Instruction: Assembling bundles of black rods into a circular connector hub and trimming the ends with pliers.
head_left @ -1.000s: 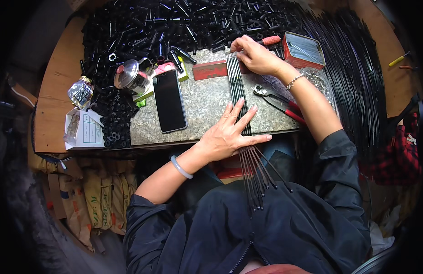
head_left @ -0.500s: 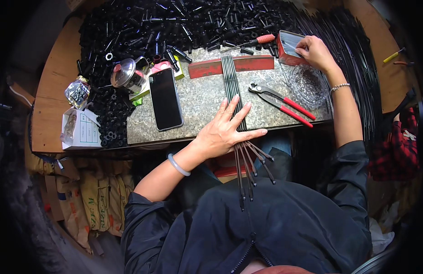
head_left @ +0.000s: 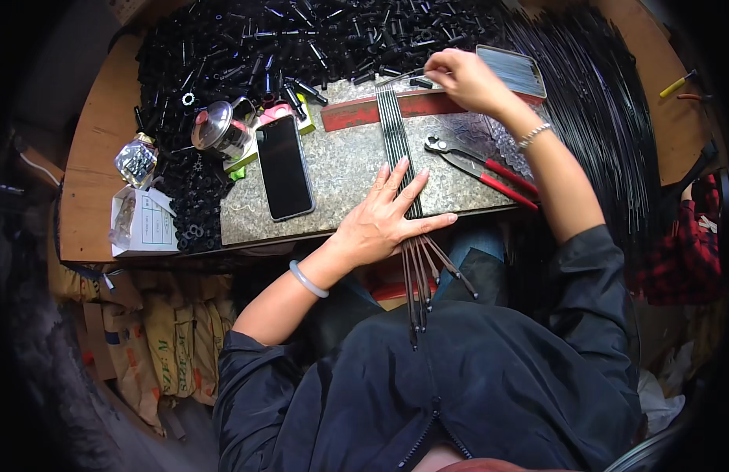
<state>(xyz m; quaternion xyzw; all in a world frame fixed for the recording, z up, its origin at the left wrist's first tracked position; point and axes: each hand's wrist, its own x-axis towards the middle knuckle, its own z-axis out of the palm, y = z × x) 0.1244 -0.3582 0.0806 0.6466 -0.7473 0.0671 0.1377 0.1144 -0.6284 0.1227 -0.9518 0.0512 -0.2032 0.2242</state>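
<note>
My left hand (head_left: 380, 216) lies flat with fingers spread, pressing on a bundle of thin dark rods (head_left: 392, 118). The rods run side by side across a red metal bar (head_left: 352, 117); their tipped near ends fan out past the table edge. My right hand (head_left: 463, 79) is closed around the handle of a thin-shafted tool (head_left: 402, 76), whose shaft points left toward the rods' far ends. The handle is hidden by the fingers. Beside that hand stands a red tin (head_left: 529, 97) holding thin silvery pieces. Red-handled pincers (head_left: 482, 169) rest on the board below.
A black phone (head_left: 286, 169), a lidded glass jar (head_left: 216, 130) and a white box (head_left: 148, 224) stand to the left. Black metal parts (head_left: 246, 47) heap along the back. Long black rods (head_left: 600, 102) lie at the right, near a clear dish (head_left: 502, 141) partly behind my forearm.
My right hand has moved left from the red tin to the red-handled tool and closed on it. My left hand stays on the rods.
</note>
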